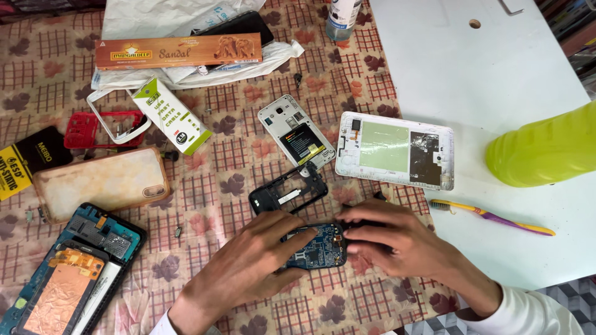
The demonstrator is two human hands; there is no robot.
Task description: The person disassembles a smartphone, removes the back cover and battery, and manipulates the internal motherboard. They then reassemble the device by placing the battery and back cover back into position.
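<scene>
Hidden parts: we could see only the middle of the opened phone; our hands covered both its ends, so its full outline was hard to make out.
Opened phone: it lay flat on the patterned cloth just in front of us, its blue circuit board facing up, its long axis running left to right across our view.
Left hand: we had it spread flat, fingers extended and resting on the phone's left end, pressing rather than gripping.
Right hand: we had it curled over the phone's right end, fingers bent down onto it; whatever lay under the palm was hidden, and we could not tell whether anything small was pinched there.
Black frame: it lay just beyond the phone, tilted diagonally, empty in the middle.
White phone back: it lay farther off, battery showing, also diagonal.
White tablet shell: it lay inside-up at the edge of the white table.
Toothbrush: it lay on the white table, near our right hand.
Cut off: a yellow-green bottle ran out of view at the right, and a larger opened device was clipped at the lower left.
</scene>
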